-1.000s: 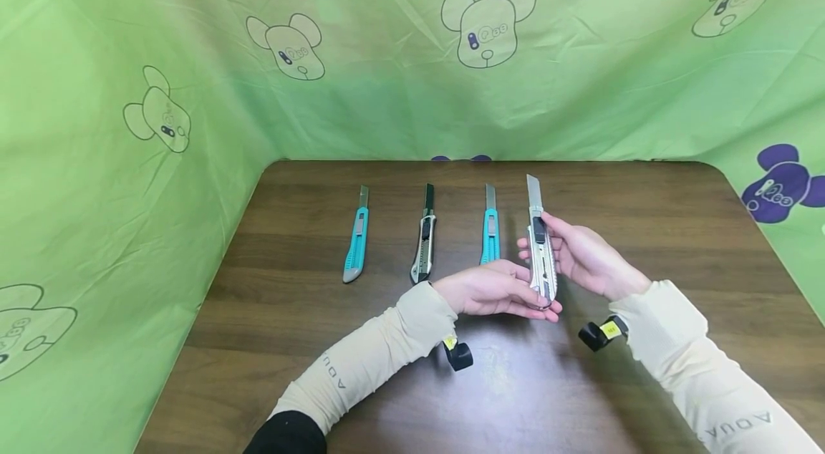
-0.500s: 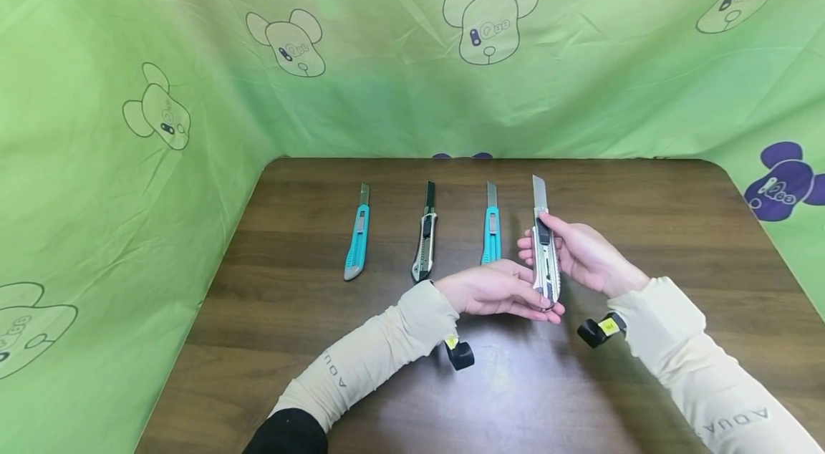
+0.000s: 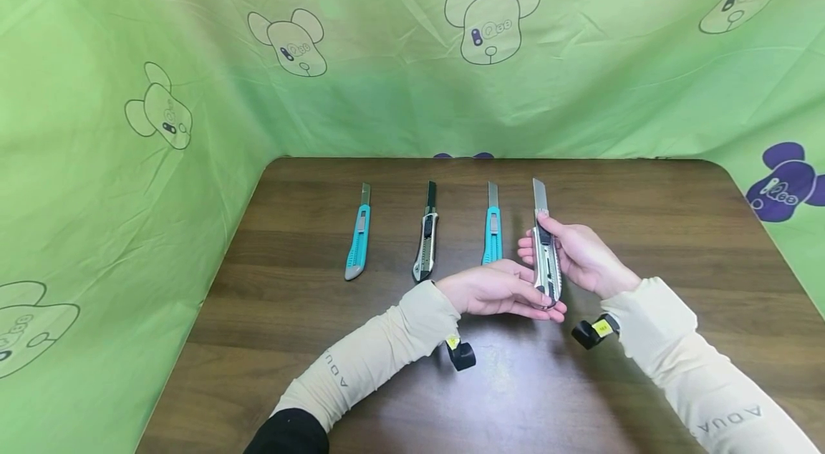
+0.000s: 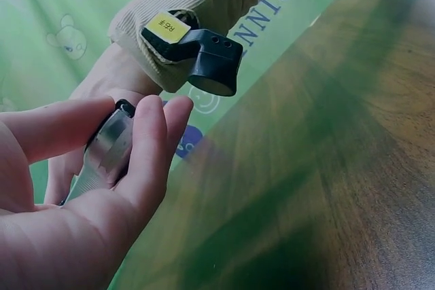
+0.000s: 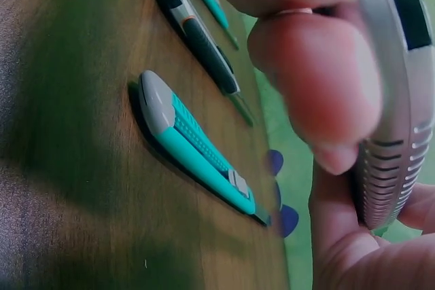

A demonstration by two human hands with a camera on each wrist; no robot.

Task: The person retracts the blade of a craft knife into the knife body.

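Both hands hold a silver box cutter (image 3: 548, 268) above the table, its blade extended and pointing to the far side. My left hand (image 3: 493, 289) pinches the handle's butt end between thumb and fingers. Higher up, my right hand (image 3: 586, 253) grips the handle, thumb at the black slider just below the blade. In the right wrist view, the ridged side of this silver cutter (image 5: 401, 113) runs close past the fingers. Left of the hands lies a teal box cutter (image 3: 493, 232), its lower end hidden behind the left hand in the head view.
A silver-and-black box cutter (image 3: 425, 246) and another teal box cutter (image 3: 357, 243) lie farther left, blades out and pointing away. All rest on a brown wooden table (image 3: 290, 339). Green printed cloth (image 3: 387, 110) hangs around the table's back and sides.
The held silver box cutter has shifted slightly right and turned a little in the hands. My right forearm has moved slightly left. The cutters on the table stay put.
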